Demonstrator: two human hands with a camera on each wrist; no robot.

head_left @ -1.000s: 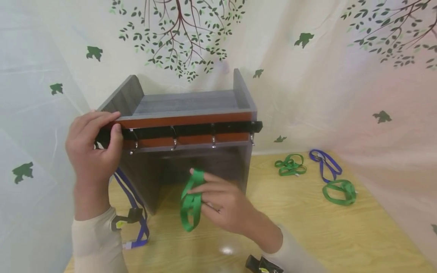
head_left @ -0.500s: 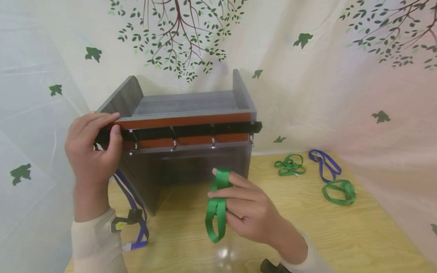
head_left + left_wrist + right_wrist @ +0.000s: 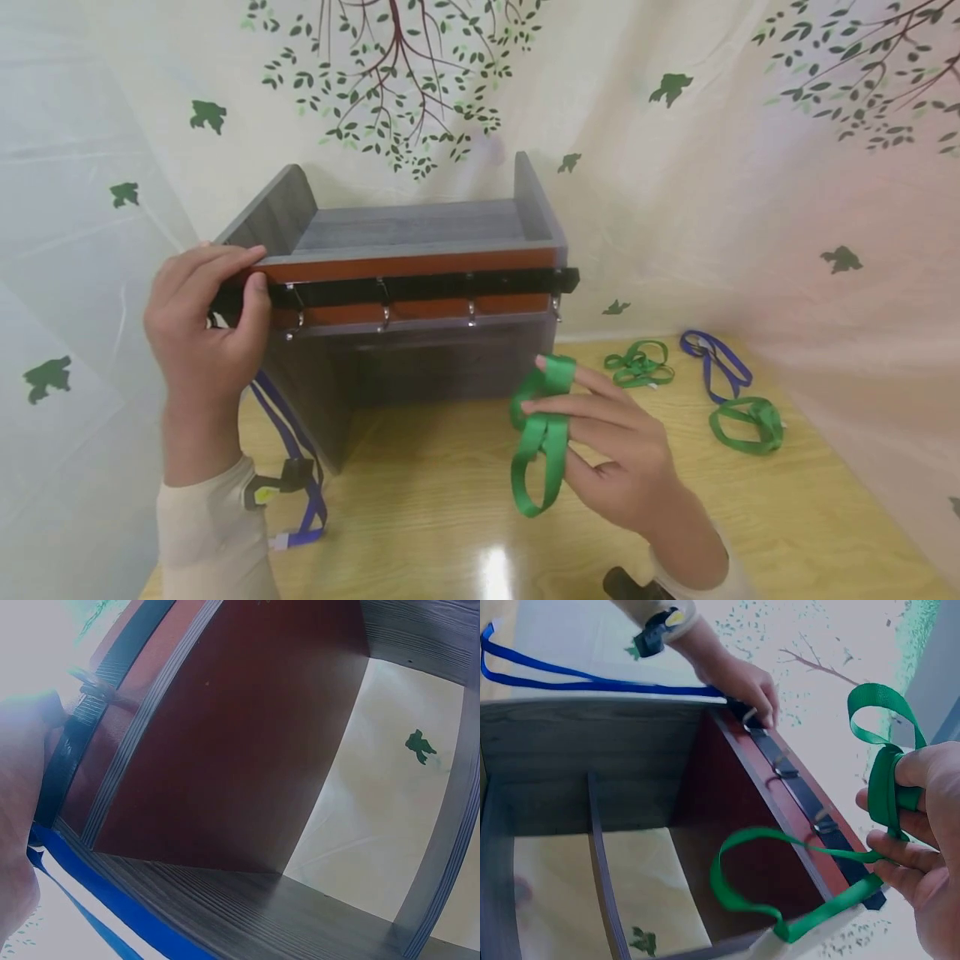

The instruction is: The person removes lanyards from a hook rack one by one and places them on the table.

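Observation:
My left hand (image 3: 198, 325) grips the front left corner of a grey wooden shelf unit (image 3: 420, 221), fingers over the top edge and thumb against the front. A black rail (image 3: 427, 287) with several metal hooks runs across its orange-brown front strip. From the rail's left end hangs a blue lanyard (image 3: 281, 421), whose strap (image 3: 112, 894) also crosses the left wrist view. Right of the unit's opening, my right hand (image 3: 630, 446) holds a looped green lanyard (image 3: 557, 454) between fingers and thumb, above the table. In the right wrist view, one long loop of this green lanyard (image 3: 885, 787) hangs away from the fingers.
On the wooden table (image 3: 420, 483), a bunched green lanyard (image 3: 637, 367), a blue lanyard (image 3: 732, 357) and another coiled green lanyard (image 3: 767, 421) lie at the right. A pale cloth (image 3: 712, 208) with printed leaves stands behind the unit.
My right hand has moved right with the green lanyard, from in front of the shelf unit's opening to beside its right side. The left hand has stayed put.

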